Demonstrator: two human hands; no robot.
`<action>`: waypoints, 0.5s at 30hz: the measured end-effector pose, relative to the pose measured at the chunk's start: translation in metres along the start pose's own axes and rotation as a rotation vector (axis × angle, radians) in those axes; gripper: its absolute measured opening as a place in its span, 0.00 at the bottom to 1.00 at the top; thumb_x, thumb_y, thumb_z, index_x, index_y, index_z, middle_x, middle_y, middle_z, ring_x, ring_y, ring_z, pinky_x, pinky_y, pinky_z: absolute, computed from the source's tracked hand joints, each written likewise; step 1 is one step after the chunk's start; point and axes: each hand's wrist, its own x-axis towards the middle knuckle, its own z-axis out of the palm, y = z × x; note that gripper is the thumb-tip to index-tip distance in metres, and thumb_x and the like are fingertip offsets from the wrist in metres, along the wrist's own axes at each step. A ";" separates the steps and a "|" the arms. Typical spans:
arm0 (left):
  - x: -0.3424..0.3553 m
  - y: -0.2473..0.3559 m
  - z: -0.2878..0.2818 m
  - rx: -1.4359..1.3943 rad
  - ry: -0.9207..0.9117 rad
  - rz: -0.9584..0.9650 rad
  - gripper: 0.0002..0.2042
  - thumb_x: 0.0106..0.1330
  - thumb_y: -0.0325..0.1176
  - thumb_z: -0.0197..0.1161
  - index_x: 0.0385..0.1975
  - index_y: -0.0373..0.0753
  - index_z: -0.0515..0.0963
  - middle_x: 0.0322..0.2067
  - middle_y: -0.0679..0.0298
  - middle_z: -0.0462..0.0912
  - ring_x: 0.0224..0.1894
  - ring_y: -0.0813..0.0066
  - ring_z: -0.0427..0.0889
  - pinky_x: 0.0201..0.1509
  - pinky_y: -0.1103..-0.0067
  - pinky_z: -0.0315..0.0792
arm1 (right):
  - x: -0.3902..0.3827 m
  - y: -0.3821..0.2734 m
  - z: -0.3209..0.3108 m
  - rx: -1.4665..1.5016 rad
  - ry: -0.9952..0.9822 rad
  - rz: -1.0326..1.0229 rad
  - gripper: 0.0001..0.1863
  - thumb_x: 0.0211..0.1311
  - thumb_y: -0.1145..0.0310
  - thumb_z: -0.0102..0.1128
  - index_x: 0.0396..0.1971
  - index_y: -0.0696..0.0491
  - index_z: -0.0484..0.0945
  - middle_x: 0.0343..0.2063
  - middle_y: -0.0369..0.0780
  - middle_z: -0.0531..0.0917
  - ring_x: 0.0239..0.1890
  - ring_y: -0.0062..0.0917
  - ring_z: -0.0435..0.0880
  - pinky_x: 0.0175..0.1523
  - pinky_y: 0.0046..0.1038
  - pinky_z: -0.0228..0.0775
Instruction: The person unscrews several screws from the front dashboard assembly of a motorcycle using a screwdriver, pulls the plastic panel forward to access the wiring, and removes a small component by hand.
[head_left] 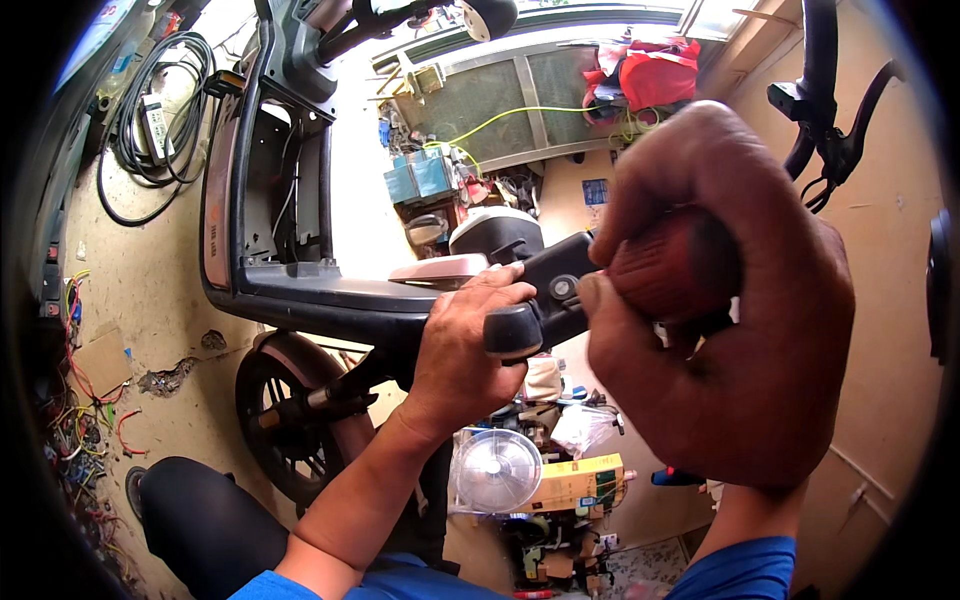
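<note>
An electric bike with a black frame [345, 308] stretches across the middle, its pinkish-fendered wheel [290, 415] low on the left. My left hand [463, 345] is wrapped around the black frame near a rounded black block [513, 331]. Close to the camera, my right hand [735, 300] grips a screwdriver [660, 265] by its red and dark handle. The shaft is not visible. Past those fingers lies a black plate [560, 262] with a round metal fitting [565, 287]; whether the screwdriver touches it, I cannot tell.
A coiled black cable with a white power strip [155, 128] lies at the far left, above loose coloured wires [85, 410]. Handlebar and brake lever [850, 140] rise at the upper right. A clear round lid [498, 470] and yellow box [575, 482] are among clutter below.
</note>
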 end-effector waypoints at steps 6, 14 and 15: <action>0.003 -0.003 -0.002 -0.013 0.025 0.001 0.27 0.54 0.30 0.75 0.58 0.39 0.81 0.65 0.52 0.83 0.70 0.49 0.79 0.70 0.57 0.71 | -0.003 -0.041 -0.015 -0.291 -0.265 -0.070 0.17 0.46 0.83 0.72 0.36 0.50 0.79 0.32 0.39 0.84 0.25 0.29 0.84 0.33 0.28 0.78; -0.002 -0.002 0.002 0.016 0.025 0.014 0.29 0.50 0.28 0.74 0.57 0.42 0.82 0.65 0.56 0.84 0.68 0.51 0.81 0.71 0.60 0.72 | -0.067 -0.085 -0.031 -0.328 -0.504 0.067 0.16 0.50 0.83 0.78 0.22 0.50 0.76 0.40 0.50 0.90 0.30 0.39 0.93 0.34 0.35 0.88; 0.000 -0.001 0.000 0.014 0.032 0.022 0.29 0.49 0.28 0.75 0.57 0.42 0.82 0.65 0.56 0.84 0.68 0.51 0.81 0.71 0.60 0.72 | -0.108 -0.066 -0.034 -0.246 -0.410 -0.094 0.25 0.72 0.72 0.67 0.68 0.50 0.82 0.62 0.49 0.88 0.50 0.54 0.92 0.58 0.39 0.85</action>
